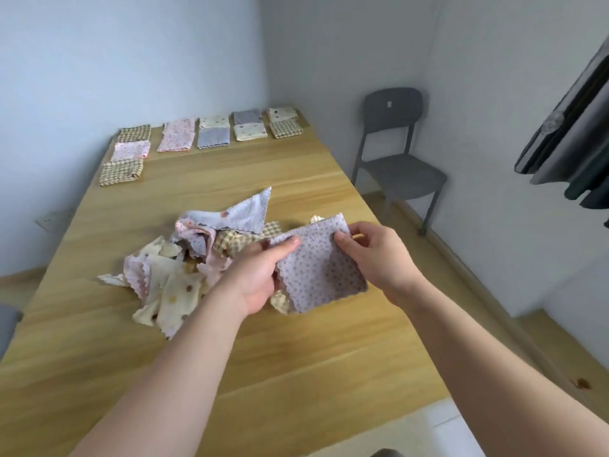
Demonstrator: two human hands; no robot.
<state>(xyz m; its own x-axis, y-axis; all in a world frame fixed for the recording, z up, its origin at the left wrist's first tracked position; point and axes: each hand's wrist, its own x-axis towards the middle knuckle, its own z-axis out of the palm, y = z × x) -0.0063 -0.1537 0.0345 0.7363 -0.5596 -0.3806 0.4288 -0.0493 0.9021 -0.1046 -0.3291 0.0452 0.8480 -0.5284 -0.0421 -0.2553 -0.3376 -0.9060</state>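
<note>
A folded grey cloth with small pink dots (pixel 321 268) is held above the wooden table (pixel 296 357). My left hand (pixel 260 275) grips its left edge, thumb on top. My right hand (pixel 375 255) pinches its upper right edge between thumb and fingers. Just left of the hands lies a loose heap of crumpled cloths (pixel 184 258) in cream, pink, blue-grey and checked patterns.
Several folded cloths (pixel 214 130) lie in rows along the table's far edge and far left corner. A grey chair (pixel 395 153) stands beyond the table's right side by the wall. Dark clothes (pixel 573 136) hang at the right.
</note>
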